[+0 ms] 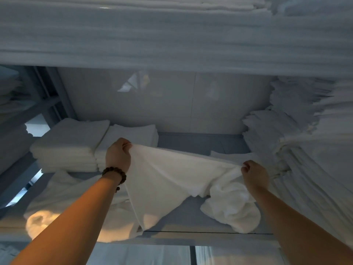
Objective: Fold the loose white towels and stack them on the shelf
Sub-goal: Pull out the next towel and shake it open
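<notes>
A loose white towel [164, 180] is pinched at its top edge by the left hand [118, 154] and right hand [255, 174] above the shelf [191, 213].

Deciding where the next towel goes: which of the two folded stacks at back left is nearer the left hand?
The right stack, partly hidden behind the left hand gripping the towel; the left stack sits further left, clear of it.

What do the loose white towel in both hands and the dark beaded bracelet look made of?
Loose white towel: soft matte cloth, likely cotton; drapes and creases between left hand and right hand. Dark beaded bracelet: round brown beads, probably wood, dull sheen.
</notes>
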Available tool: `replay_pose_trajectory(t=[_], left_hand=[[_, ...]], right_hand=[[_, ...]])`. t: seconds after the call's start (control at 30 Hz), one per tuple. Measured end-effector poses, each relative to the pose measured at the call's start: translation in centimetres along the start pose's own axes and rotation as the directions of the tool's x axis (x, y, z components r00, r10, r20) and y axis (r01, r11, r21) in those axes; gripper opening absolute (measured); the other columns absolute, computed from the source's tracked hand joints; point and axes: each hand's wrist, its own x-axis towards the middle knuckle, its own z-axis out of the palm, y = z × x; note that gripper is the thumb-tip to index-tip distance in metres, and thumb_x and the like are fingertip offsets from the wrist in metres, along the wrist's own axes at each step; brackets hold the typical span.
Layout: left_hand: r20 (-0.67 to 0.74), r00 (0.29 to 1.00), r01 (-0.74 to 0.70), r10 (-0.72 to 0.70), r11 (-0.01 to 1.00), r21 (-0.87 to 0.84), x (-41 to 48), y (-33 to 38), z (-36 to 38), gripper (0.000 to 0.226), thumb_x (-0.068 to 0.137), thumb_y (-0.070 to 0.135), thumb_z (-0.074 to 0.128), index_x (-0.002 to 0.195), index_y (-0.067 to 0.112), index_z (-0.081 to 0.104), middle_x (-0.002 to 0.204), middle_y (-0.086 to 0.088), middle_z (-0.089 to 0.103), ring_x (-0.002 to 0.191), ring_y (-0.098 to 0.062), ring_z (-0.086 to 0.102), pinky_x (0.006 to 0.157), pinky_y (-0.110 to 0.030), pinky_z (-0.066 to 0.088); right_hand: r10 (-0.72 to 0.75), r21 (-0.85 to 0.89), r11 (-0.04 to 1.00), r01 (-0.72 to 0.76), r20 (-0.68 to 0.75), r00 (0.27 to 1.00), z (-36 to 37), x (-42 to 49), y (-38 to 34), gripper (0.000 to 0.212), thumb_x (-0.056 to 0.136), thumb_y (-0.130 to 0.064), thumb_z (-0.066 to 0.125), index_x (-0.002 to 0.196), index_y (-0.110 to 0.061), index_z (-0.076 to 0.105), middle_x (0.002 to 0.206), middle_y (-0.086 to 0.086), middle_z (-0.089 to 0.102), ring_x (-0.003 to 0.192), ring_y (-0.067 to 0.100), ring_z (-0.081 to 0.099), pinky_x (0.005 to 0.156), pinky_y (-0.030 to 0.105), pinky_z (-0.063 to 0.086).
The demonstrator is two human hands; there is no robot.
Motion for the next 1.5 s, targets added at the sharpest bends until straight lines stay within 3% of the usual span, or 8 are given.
replay_pose_trajectory(t=[0.23, 0.47, 0.67, 0.8, 1.03, 1.17, 1.3, 1.5], left_hand=[[0.049, 0.999, 0.023, -0.016, 0.989, -0.145, -1.0, 2.8, 0.1, 0.022, 0.089, -0.001, 0.045, 0.097, 0.012, 0.062, 0.087, -0.004, 0.062, 0.076, -0.017, 0.054, 0.07, -0.023, 0.04], [0.293, 0.924, -0.151, 0.245, 0.939, -0.31, -4.2, 8.5, 3.1, 0.018, 0.09, 0.01, 0.057, 0.102, 0.008, 0.07, 0.101, -0.005, 0.065, 0.093, -0.014, 0.056, 0.075, -0.005, 0.035], [0.357, 0.894, -0.14, 0.27, 0.926, -0.35, -4.7, 9.3, 4.0, 0.021, 0.076, 0.028, 0.075, 0.092, 0.016, 0.07, 0.082, 0.014, 0.056, 0.076, 0.005, 0.052, 0.067, -0.002, 0.037], [0.291, 0.931, -0.122, 0.219, 0.94, -0.317, -4.0, 10.1, 4.5, 0.011, 0.079, 0.02, 0.072, 0.073, 0.014, 0.067, 0.069, 0.004, 0.061, 0.06, 0.005, 0.051, 0.056, -0.005, 0.038], [0.159, 0.974, -0.119, 0.162, 0.961, -0.25, -1.4, 11.5, 3.9, 0.015, 0.079, 0.015, 0.071, 0.071, 0.004, 0.067, 0.069, -0.002, 0.062, 0.062, -0.009, 0.052, 0.058, -0.006, 0.034], [0.116, 0.991, -0.041, 0.072, 0.967, -0.251, -0.2, 10.5, 3.2, 0.018, 0.08, 0.019, 0.07, 0.072, 0.003, 0.066, 0.072, -0.004, 0.063, 0.07, -0.015, 0.055, 0.066, -0.018, 0.039], [0.097, 0.995, -0.01, 0.038, 0.963, -0.27, -0.2, 10.0, 2.9, 0.024, 0.08, 0.02, 0.07, 0.07, -0.001, 0.065, 0.065, -0.005, 0.06, 0.062, -0.016, 0.052, 0.056, -0.015, 0.034], [0.097, 0.995, -0.005, 0.037, 0.949, -0.316, -0.1, 10.7, 2.6, 0.023, 0.082, 0.02, 0.069, 0.068, 0.002, 0.064, 0.059, 0.005, 0.054, 0.056, -0.003, 0.048, 0.05, -0.002, 0.035]], right_hand=[[-0.088, 0.45, 0.893, -0.014, 0.205, 0.975, -0.5, 0.3, -10.5, 0.008, 0.085, -0.013, 0.06, 0.086, -0.014, 0.068, 0.068, 0.002, 0.063, 0.059, 0.014, 0.058, 0.052, 0.022, 0.046], [-0.329, 0.587, 0.805, 0.083, 0.325, 0.887, -0.2, -1.5, -18.3, 0.013, 0.084, -0.016, 0.066, 0.093, -0.013, 0.074, 0.09, 0.005, 0.072, 0.08, 0.013, 0.063, 0.07, 0.021, 0.046], [-0.336, 0.707, 0.706, -0.032, 0.375, 0.864, -0.7, -1.9, -18.0, 0.014, 0.08, -0.011, 0.072, 0.076, -0.022, 0.065, 0.084, 0.013, 0.069, 0.078, 0.024, 0.064, 0.073, 0.039, 0.055], [-0.334, 0.796, 0.588, -0.14, 0.398, 0.855, -1.0, -2.9, -16.7, 0.008, 0.082, -0.015, 0.071, 0.084, -0.019, 0.064, 0.086, 0.005, 0.067, 0.078, 0.016, 0.064, 0.068, 0.026, 0.055], [-0.308, 0.395, 0.902, 0.173, 0.31, 0.9, 1.3, -5.0, -12.1, 0.006, 0.082, -0.017, 0.065, 0.082, -0.015, 0.059, 0.075, -0.004, 0.059, 0.07, 0.01, 0.053, 0.062, 0.013, 0.038], [-0.225, 0.24, 0.957, 0.162, 0.261, 0.939, 2.1, -5.1, -9.5, 0.014, 0.085, -0.015, 0.057, 0.071, -0.017, 0.055, 0.07, -0.002, 0.055, 0.068, 0.015, 0.052, 0.064, 0.023, 0.036], [-0.108, 0.151, 0.985, 0.084, 0.156, 0.982, 2.6, -5.4, -9.2, 0.007, 0.088, -0.024, 0.059, 0.092, -0.018, 0.057, 0.082, -0.004, 0.051, 0.073, 0.015, 0.053, 0.07, 0.027, 0.045], [-0.141, 0.296, 0.952, 0.077, 0.201, 0.969, 4.1, -7.6, -10.7, 0.036, 0.084, -0.058, 0.055, 0.085, -0.023, 0.048, 0.072, -0.011, 0.055, 0.067, 0.007, 0.054, 0.061, 0.023, 0.042]])
